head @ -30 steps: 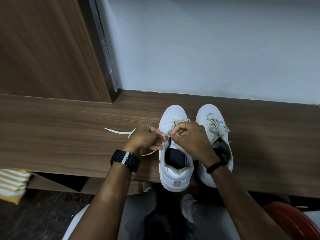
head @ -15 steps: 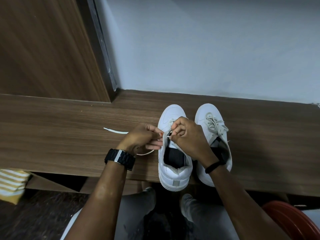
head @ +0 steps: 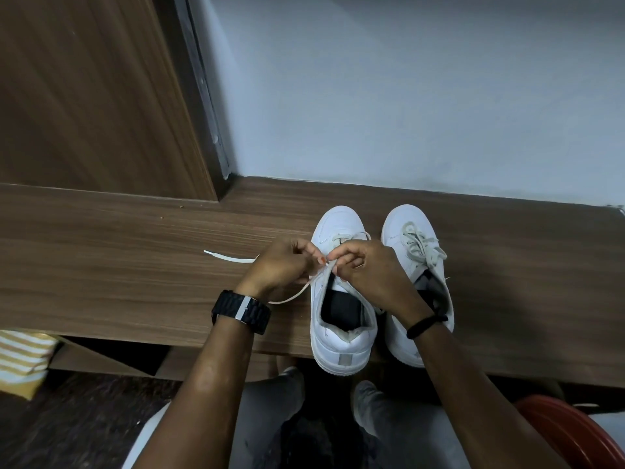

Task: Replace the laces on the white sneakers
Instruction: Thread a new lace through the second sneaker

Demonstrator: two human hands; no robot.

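While both hands meet over the left white leather sneaker (head: 341, 299) on the brown wooden bench (head: 135, 265), the left hand (head: 280, 269) and right hand (head: 368, 269) pinch its flat white lace (head: 233, 258), whose loose tail trails leftward, nearer the left hand.

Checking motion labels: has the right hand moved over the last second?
Barely. The right hand still pinches the lace over the left sneaker, just nearer its toe; fingers mainly regripped.

Both hands' fingertips bunched over left shoe (head: 341, 319) eyelets, so grip on lace (head: 233, 258) unclear. Lace middle hidden under left hand (head: 277, 269). Red thing (head: 575, 434) cut off bottom-right.
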